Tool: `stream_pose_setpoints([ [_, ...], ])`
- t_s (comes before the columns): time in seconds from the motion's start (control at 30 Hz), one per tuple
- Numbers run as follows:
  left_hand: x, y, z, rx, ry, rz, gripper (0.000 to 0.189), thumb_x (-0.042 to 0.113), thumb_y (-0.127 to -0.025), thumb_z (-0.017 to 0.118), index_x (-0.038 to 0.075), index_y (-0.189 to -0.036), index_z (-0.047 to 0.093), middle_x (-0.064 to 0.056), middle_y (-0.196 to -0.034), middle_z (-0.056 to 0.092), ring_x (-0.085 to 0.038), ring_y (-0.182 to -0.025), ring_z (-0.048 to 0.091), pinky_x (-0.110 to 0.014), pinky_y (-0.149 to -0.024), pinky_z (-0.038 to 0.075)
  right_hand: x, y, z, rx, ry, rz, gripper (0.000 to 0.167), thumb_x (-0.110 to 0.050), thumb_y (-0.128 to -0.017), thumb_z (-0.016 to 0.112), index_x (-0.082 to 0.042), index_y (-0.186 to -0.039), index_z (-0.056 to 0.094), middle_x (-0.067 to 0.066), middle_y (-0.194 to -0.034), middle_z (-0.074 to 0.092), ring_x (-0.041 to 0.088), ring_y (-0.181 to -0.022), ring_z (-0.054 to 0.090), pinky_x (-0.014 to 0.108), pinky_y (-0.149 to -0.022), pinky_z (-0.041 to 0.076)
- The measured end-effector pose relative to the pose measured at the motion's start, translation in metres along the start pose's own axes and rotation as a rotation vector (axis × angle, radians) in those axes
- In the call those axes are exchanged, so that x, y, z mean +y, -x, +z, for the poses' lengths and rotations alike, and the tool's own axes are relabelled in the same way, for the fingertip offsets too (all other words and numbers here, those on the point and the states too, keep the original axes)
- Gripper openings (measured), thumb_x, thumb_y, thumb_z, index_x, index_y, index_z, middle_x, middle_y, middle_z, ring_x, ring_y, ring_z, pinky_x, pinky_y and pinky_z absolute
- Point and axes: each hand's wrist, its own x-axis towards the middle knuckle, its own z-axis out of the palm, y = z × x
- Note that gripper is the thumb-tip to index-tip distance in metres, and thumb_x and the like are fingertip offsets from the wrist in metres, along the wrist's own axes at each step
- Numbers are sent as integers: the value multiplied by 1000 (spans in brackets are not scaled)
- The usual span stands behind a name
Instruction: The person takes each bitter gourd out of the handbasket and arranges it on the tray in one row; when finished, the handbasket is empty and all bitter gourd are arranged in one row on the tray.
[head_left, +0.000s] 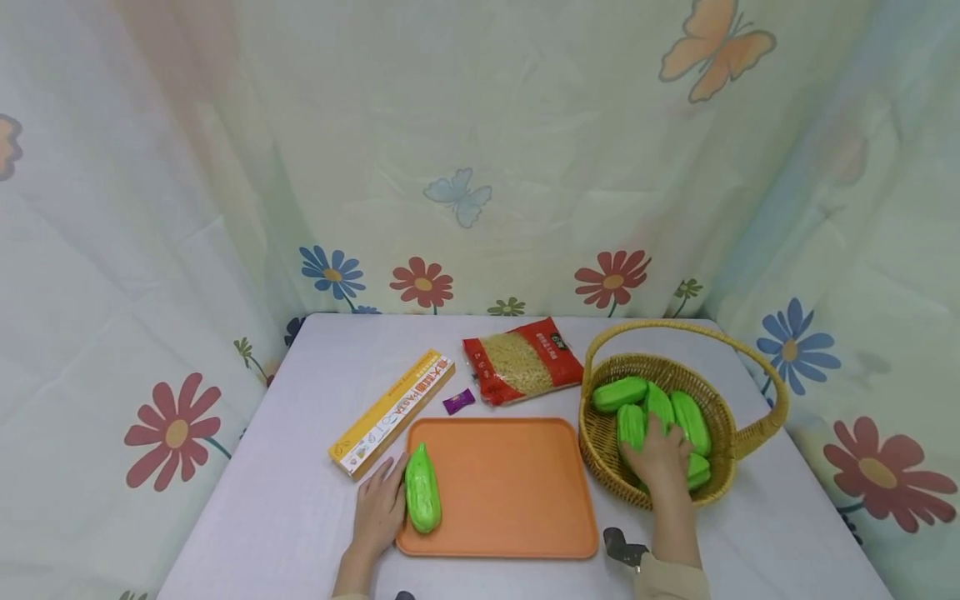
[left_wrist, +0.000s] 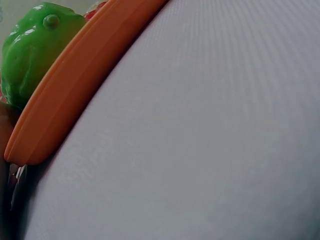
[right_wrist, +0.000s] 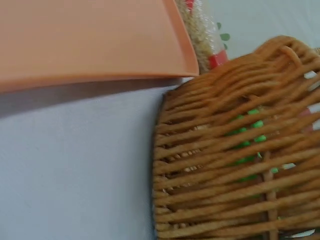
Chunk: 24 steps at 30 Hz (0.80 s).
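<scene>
A green ridged gourd [head_left: 423, 490] lies lengthwise along the left side of an orange tray [head_left: 510, 492]; its rounded end [left_wrist: 40, 45] shows above the tray rim in the left wrist view. My left hand [head_left: 378, 510] rests at the tray's left edge, fingers extended beside that gourd. Over at the right, my right hand [head_left: 663, 462] reaches into a wicker basket [head_left: 592, 433], its fingers spread over several similar green gourds [head_left: 690, 421]. No firm grip on any of them can be made out. Only the basket's woven side [right_wrist: 225, 170] fills the right wrist view, hiding the fingers.
Behind the tray lie a long pasta box [head_left: 393, 412], a small purple packet [head_left: 459, 402] and a red bag of pasta [head_left: 517, 364]. The basket's tall handle [head_left: 675, 325] arches over its far and right sides. Flowered curtains surround the white table [head_left: 277, 500].
</scene>
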Motion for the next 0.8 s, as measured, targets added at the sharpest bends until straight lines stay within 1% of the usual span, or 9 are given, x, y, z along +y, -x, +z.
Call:
stream_pose_setpoints([
  [0.1,0,1,1,-1,7,-2,45,12,-92,48,12,-137,43,-5,-134,49,-28,-128,35,-49,-101,24,0,-3,4,39,19,-28,68,-21,-84,60,11,-134,28,46,-128,15,64,-115,14,71,-86,23],
  [0.27,0,1,1,26,8,5,45,12,-91,48,12,-136,44,-6,-133,50,-28,-127,37,-50,-100,25,-2,-9,9,92,-32,-89,63,-13,-84,59,12,-134,29,42,-128,24,58,-117,20,67,-87,29],
  [0.33,0,0,1,34,11,4,45,12,-91,49,13,-136,45,-6,-133,50,-28,-126,37,-50,-100,25,-3,-10,10,89,-45,-108,61,-11,-85,57,12,-134,28,41,-127,26,56,-116,22,66,-86,32],
  [0.4,0,0,0,33,7,5,45,12,-91,49,12,-136,45,-7,-133,49,-29,-126,37,-50,-99,25,-4,-11,10,82,-31,-130,60,-11,-85,56,14,-133,29,42,-125,28,57,-114,23,65,-83,35],
  [0.5,1,0,-1,13,20,-15,45,12,-92,47,13,-137,44,-6,-135,48,-28,-128,35,-49,-101,24,-7,-11,12,60,7,-161,57,-11,-86,55,15,-130,31,44,-120,28,58,-111,25,63,-79,37],
  [0.57,2,0,-2,0,29,-25,45,13,-92,47,13,-137,43,-6,-135,48,-28,-128,35,-49,-101,23,-8,-11,14,65,30,-181,56,-11,-86,56,15,-128,32,45,-117,28,58,-108,26,62,-76,38],
  [0.73,4,0,-3,-10,38,-31,45,13,-92,47,13,-138,43,-7,-136,47,-28,-129,34,-48,-102,22,-8,-12,20,116,57,-190,54,-10,-83,59,13,-126,34,44,-113,30,55,-104,29,60,-71,40],
  [0.8,3,0,-3,-8,37,-31,45,13,-92,47,13,-138,42,-7,-136,47,-28,-129,34,-48,-102,22,-8,-12,22,115,61,-176,55,-10,-83,60,12,-126,34,43,-114,30,56,-103,30,61,-69,41],
])
